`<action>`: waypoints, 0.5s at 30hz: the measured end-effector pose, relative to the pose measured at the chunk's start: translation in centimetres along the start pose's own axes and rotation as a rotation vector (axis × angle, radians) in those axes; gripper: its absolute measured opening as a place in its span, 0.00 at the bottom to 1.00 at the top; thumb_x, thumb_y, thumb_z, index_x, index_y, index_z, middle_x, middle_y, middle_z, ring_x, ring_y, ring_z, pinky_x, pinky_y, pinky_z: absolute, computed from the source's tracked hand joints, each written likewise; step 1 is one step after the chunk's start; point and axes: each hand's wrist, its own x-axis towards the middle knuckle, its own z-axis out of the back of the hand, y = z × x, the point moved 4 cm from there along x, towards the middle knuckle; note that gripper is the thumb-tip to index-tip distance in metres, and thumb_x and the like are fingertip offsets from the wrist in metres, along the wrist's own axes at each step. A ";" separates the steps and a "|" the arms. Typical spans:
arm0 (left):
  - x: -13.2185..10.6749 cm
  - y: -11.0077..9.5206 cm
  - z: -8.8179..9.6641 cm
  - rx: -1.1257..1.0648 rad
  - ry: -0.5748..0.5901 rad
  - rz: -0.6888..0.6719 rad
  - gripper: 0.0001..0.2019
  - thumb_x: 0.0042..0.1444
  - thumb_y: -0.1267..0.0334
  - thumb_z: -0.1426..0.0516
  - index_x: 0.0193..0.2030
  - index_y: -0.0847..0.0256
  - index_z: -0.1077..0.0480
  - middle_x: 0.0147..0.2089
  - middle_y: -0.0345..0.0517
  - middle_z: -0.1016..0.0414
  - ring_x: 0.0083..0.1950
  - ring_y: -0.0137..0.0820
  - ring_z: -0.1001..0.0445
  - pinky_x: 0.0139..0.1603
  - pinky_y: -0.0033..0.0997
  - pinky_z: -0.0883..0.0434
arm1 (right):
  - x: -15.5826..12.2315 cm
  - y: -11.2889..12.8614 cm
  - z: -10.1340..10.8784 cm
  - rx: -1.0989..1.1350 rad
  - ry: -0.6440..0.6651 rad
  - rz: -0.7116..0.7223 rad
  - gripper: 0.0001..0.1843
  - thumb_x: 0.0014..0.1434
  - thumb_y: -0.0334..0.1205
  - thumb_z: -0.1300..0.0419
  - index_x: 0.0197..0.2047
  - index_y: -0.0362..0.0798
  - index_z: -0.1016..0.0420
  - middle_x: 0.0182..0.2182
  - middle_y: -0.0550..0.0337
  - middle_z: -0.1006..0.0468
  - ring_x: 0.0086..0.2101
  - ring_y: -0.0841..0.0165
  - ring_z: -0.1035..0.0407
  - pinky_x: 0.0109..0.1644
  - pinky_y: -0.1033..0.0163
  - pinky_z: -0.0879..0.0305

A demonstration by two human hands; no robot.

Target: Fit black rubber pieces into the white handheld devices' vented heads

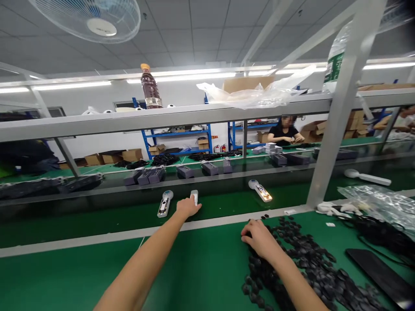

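My left hand (pixel 188 207) lies on the green conveyor belt (pixel 97 229), its fingers over a white plastic handheld device (pixel 194 196) whose lower part they hide. It looks gripped. Two similar white devices with silver faces lie on the belt, one (pixel 165 203) to the left of that hand and one (pixel 260 190) to its right. My right hand (pixel 259 239) rests with curled fingers at the edge of a large heap of small black parts (pixel 301 268). Whether those fingers hold a part is hidden.
A grey metal rail (pixel 162 119) and upright (pixel 340 108) frame the bench. Dark boxes (pixel 184 172) stand on a shelf beyond the belt. A clear plastic bag (pixel 376 205) and a flat black slab (pixel 379 276) lie at right. A co-worker (pixel 285 131) sits across the line.
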 end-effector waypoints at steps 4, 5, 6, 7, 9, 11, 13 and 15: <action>1.8 0.8 2.2 -0.128 -0.096 0.067 0.18 0.68 0.56 0.40 0.60 0.61 0.30 0.60 0.53 0.27 0.57 0.43 0.24 0.56 0.51 0.24 | 0.2 0.3 0.2 -0.017 -0.023 0.010 0.10 0.64 0.37 0.38 0.33 0.50 0.16 0.40 0.51 0.21 0.46 0.52 0.32 0.48 0.53 0.36; 1.9 1.8 3.0 -0.171 -0.127 0.102 0.19 0.68 0.56 0.40 0.61 0.61 0.30 0.62 0.53 0.28 0.57 0.43 0.25 0.56 0.52 0.24 | 0.2 0.6 0.2 -0.019 -0.036 0.013 0.12 0.66 0.37 0.40 0.32 0.49 0.17 0.39 0.50 0.21 0.45 0.51 0.32 0.48 0.52 0.36; 1.7 3.1 3.6 -0.218 -0.148 0.149 0.19 0.68 0.56 0.40 0.62 0.60 0.31 0.63 0.53 0.29 0.58 0.44 0.25 0.56 0.52 0.24 | 0.3 0.9 0.2 -0.018 -0.055 0.016 0.14 0.68 0.37 0.42 0.32 0.48 0.18 0.39 0.49 0.21 0.46 0.51 0.32 0.48 0.51 0.36; 1.3 4.5 4.2 -0.268 -0.152 0.203 0.19 0.68 0.57 0.40 0.62 0.60 0.31 0.62 0.53 0.29 0.57 0.44 0.25 0.56 0.52 0.24 | 0.3 1.4 0.1 -0.013 -0.077 0.019 0.16 0.69 0.36 0.45 0.33 0.47 0.18 0.40 0.47 0.21 0.46 0.51 0.32 0.50 0.51 0.37; 0.2 7.1 4.6 -0.381 -0.115 0.305 0.18 0.68 0.58 0.39 0.61 0.61 0.30 0.61 0.52 0.27 0.56 0.42 0.24 0.54 0.50 0.23 | 0.4 2.4 0.1 0.016 -0.123 0.019 0.16 0.71 0.37 0.49 0.37 0.46 0.21 0.42 0.45 0.22 0.48 0.51 0.31 0.51 0.50 0.37; -0.9 8.7 4.5 -0.513 -0.069 0.363 0.18 0.67 0.58 0.39 0.60 0.61 0.30 0.59 0.51 0.26 0.54 0.41 0.23 0.53 0.48 0.22 | 0.5 3.5 -0.1 0.080 -0.142 0.008 0.17 0.73 0.40 0.52 0.39 0.47 0.24 0.39 0.48 0.21 0.43 0.55 0.28 0.47 0.53 0.34; -1.9 9.2 4.3 -0.666 -0.048 0.365 0.17 0.68 0.58 0.39 0.59 0.62 0.30 0.58 0.51 0.26 0.52 0.40 0.22 0.51 0.47 0.22 | 0.4 4.3 -0.4 0.169 -0.119 -0.006 0.17 0.73 0.44 0.51 0.38 0.48 0.26 0.31 0.54 0.20 0.34 0.60 0.26 0.38 0.59 0.32; -3.0 8.8 4.2 -0.839 -0.055 0.303 0.16 0.68 0.58 0.40 0.59 0.62 0.30 0.56 0.51 0.25 0.50 0.38 0.22 0.48 0.44 0.21 | 0.1 4.8 -0.7 0.262 -0.073 -0.016 0.17 0.72 0.47 0.49 0.35 0.49 0.26 0.24 0.60 0.21 0.25 0.66 0.27 0.29 0.64 0.34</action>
